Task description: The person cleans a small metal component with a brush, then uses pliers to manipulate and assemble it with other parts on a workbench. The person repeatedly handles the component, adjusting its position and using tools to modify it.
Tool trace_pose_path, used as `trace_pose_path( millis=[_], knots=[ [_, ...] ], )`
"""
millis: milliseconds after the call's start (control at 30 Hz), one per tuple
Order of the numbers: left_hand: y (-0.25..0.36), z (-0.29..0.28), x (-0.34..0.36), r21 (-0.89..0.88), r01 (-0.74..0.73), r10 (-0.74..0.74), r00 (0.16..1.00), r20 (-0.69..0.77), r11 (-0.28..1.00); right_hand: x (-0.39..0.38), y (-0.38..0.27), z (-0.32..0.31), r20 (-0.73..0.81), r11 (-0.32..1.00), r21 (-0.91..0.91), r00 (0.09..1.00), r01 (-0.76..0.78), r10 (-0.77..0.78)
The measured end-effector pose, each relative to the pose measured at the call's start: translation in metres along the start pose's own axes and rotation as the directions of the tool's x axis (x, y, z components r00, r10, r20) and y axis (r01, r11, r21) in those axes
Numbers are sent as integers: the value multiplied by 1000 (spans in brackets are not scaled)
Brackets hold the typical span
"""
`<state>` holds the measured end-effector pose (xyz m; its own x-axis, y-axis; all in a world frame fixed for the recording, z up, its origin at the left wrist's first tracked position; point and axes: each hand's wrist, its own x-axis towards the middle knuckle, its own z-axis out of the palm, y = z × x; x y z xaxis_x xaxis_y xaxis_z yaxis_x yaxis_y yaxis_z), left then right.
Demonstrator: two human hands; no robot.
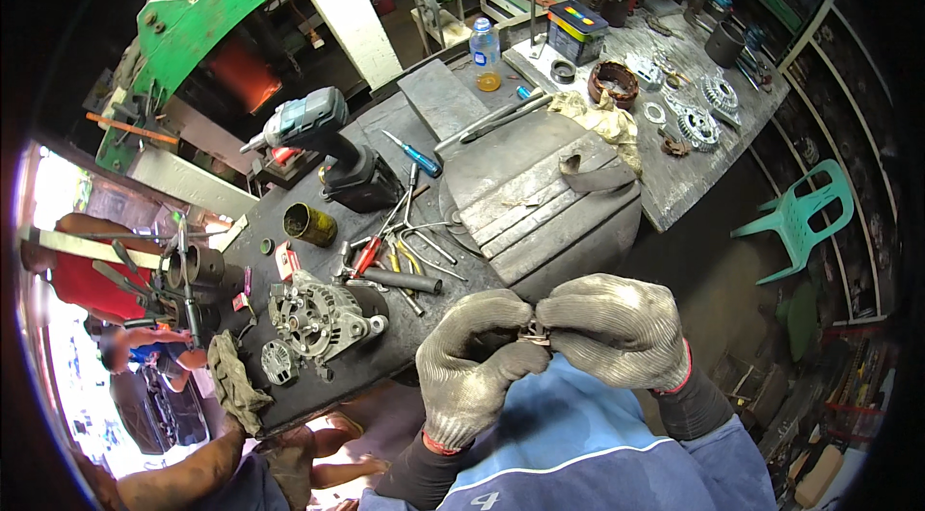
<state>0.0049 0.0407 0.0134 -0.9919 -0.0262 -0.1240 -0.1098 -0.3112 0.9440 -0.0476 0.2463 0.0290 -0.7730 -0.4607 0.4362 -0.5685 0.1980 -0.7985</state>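
My left hand [477, 362] and my right hand [617, 330], both in worn grey knit gloves, meet in front of my chest. Pinched between their fingertips is a small metal part [536, 331], mostly covered by the gloves, so its kind is hard to make out. To the left of my hands an opened alternator [323, 316] lies on the dark bench, its finned housing showing. A round slotted cover [279, 362] rests beside it. Nearer my left hand, a black tube [409, 281] lies among red-handled pliers [366, 258] and metal wrenches.
A cordless impact wrench [342, 150] stands behind the alternator, near a blue screwdriver [414, 153] and a yellow can [309, 223]. Alternator parts, a copper-wound stator [613, 82] and a battery [576, 31] sit on the right-hand table. Another person's arm [178, 472] is at lower left; a green chair [805, 212] stands right.
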Motion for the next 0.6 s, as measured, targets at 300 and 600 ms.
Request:
trace_pose_path(
  millis=[300,600],
  knots=[
    [2,-1,-2,238,-305,298,952,69,922,-4,-3,0,-27,1000,3,1000,-5,5],
    [9,-4,-7,324,-424,402,905,136,845,-5,-10,-2,2,991,95,996,-93,93]
  ],
)
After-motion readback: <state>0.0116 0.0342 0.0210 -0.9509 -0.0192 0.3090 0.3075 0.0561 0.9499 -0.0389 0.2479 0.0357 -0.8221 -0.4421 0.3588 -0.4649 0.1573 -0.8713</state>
